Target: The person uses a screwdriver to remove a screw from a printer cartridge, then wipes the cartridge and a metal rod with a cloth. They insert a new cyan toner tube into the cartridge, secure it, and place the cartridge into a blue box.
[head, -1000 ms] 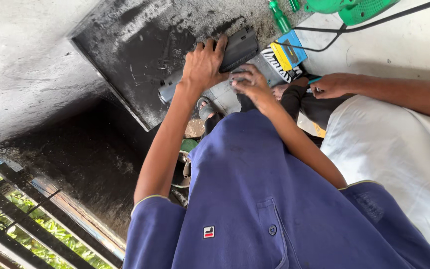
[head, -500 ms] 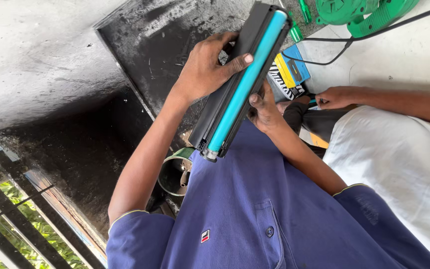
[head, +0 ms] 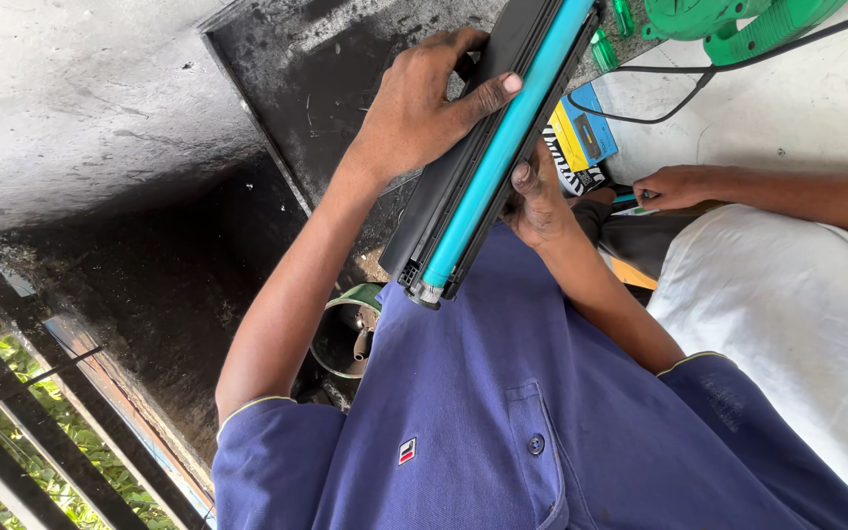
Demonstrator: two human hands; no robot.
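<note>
1. The left hand [head: 424, 108] is clamped over the toner cartridge [head: 488, 157]. Its fingers wrap the black body and its thumb lies straight across to the cyan roller [head: 503, 147]. The wrist is bent and the forearm runs down towards the blue shirt [head: 503, 432].
2. The right hand [head: 542, 196] is closed on the cartridge's opposite long edge, about halfway along. Its fingers are curled under the casing and a fingertip presses beside the roller. Most of the palm is hidden behind the cartridge.
3. The cartridge is held in the air between both hands, slanted, with its lower end just above the shirt's chest.
4. Behind the cartridge lies a sooty black tray [head: 277, 88].
5. Below the cartridge's lower end sits a round can [head: 341, 339].
6. Beside the cartridge, on the right-hand side, is a blue and yellow box [head: 581, 142]. Beyond it another person's hand [head: 679, 186] holds a small cyan-tipped item.
7. Past the cartridge's upper end are a green tool [head: 738, 20] and a black cable [head: 660, 118].
</note>
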